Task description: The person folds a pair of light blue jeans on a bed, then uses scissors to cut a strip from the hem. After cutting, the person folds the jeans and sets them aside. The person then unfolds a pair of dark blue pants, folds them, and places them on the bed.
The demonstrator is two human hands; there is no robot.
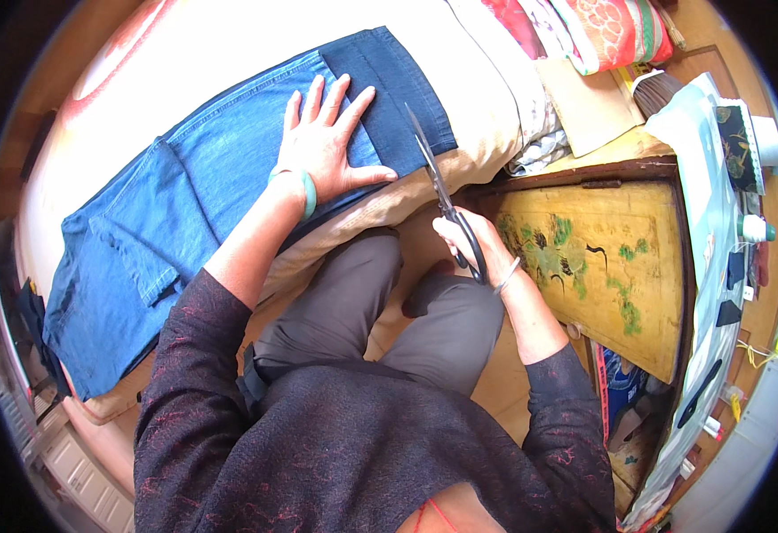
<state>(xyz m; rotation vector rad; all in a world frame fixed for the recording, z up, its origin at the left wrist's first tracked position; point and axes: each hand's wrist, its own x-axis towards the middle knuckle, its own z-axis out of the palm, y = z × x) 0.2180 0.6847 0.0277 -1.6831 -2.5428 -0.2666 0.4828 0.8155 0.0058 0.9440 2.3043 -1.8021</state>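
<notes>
A pair of blue denim jeans (229, 146) lies folded on a bed or padded surface. My left hand (319, 143) rests flat on the lighter denim leg, fingers spread, its thumb by the near edge. Beyond the fingertips, a darker denim leg end (395, 86) sticks out from underneath. My right hand (475, 240) grips black-handled scissors (439, 180) by the handles, to the right of the jeans. Their long metal blades point away from me, in front of the dark hem in the picture. Whether they touch the cloth I cannot tell.
Pale bedding (482, 160) spreads beneath the jeans. To the right stands a wooden cabinet with a painted yellow door (582, 260). A brush (655, 90) and a tan board (589, 106) lie at the upper right. Thread spools (755, 228) sit along the right side.
</notes>
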